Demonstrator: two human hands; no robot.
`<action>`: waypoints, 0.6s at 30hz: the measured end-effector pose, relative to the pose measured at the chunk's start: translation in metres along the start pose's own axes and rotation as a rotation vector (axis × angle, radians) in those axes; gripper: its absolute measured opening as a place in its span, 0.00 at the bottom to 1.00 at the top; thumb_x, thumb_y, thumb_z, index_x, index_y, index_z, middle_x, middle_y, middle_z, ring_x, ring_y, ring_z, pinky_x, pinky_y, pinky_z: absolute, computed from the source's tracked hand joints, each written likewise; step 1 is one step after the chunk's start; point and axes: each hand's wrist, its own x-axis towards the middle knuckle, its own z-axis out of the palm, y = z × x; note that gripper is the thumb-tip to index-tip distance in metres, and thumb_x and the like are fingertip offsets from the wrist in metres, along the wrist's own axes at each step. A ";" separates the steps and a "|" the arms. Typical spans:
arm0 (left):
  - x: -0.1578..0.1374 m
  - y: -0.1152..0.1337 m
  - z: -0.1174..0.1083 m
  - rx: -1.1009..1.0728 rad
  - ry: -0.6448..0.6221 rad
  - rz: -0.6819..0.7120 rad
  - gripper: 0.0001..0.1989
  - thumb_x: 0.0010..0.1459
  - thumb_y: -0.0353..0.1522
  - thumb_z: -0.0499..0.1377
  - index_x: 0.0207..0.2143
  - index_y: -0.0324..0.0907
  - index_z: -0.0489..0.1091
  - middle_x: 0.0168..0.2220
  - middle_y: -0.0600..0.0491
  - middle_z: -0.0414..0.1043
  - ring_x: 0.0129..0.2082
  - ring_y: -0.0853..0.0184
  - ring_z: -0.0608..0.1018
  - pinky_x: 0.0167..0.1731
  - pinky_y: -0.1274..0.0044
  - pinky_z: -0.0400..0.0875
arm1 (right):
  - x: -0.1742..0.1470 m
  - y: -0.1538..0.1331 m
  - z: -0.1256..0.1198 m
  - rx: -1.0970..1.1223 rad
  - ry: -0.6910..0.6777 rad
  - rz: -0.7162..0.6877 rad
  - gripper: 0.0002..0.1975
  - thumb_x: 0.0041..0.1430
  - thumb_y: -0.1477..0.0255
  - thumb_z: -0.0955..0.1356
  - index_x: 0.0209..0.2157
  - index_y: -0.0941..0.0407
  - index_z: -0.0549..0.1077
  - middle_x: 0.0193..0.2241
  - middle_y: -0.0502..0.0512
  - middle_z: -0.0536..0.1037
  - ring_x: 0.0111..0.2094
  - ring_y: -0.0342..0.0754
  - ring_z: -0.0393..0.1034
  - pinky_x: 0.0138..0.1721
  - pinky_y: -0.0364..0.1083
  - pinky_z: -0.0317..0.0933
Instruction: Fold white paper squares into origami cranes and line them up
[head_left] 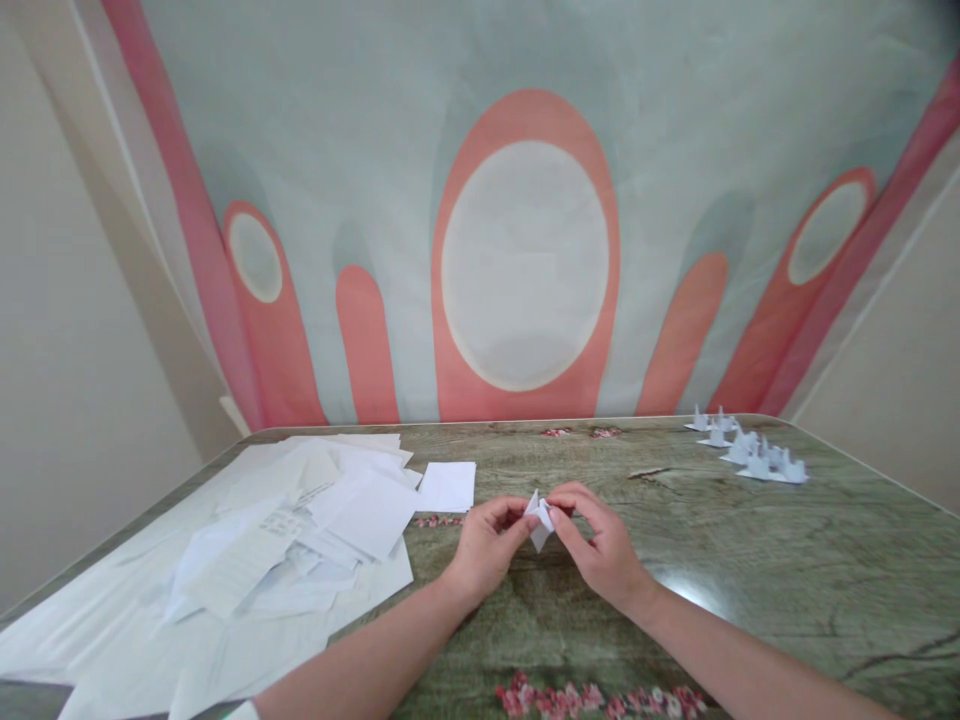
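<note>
Between my two hands, just above the middle of the table, is a small folded white paper figure (538,538) with pointed tips. My left hand (487,545) pinches its left side between thumb and fingers. On the other side my right hand (598,545) grips it the same way, thumb toward me. Fingertips cover part of the folds. Several similar folded paper figures (757,460) stand in a loose row at the far right of the table. A small stack of square white paper (448,487) lies just beyond my left hand.
A large spread of loose white paper sheets (247,560), some with print, covers the left of the wood-patterned table (750,550). Behind the table's far edge hangs a green and coral backdrop (405,150). Pink flower patterns (577,700) mark the tabletop.
</note>
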 end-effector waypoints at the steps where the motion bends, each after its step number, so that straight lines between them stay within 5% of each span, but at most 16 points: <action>1: 0.000 0.001 0.000 -0.001 0.000 -0.003 0.09 0.49 0.35 0.62 0.32 0.38 0.73 0.29 0.52 0.74 0.29 0.68 0.72 0.31 0.79 0.66 | 0.000 0.000 0.000 -0.008 0.002 0.002 0.06 0.58 0.71 0.62 0.34 0.55 0.70 0.32 0.54 0.71 0.35 0.47 0.66 0.38 0.46 0.60; 18: -0.001 0.002 0.001 -0.013 -0.028 -0.023 0.09 0.49 0.35 0.62 0.33 0.39 0.75 0.31 0.51 0.75 0.30 0.66 0.73 0.33 0.78 0.66 | 0.001 0.002 0.000 -0.021 0.010 0.030 0.08 0.59 0.70 0.62 0.32 0.55 0.71 0.31 0.55 0.72 0.34 0.47 0.66 0.38 0.46 0.61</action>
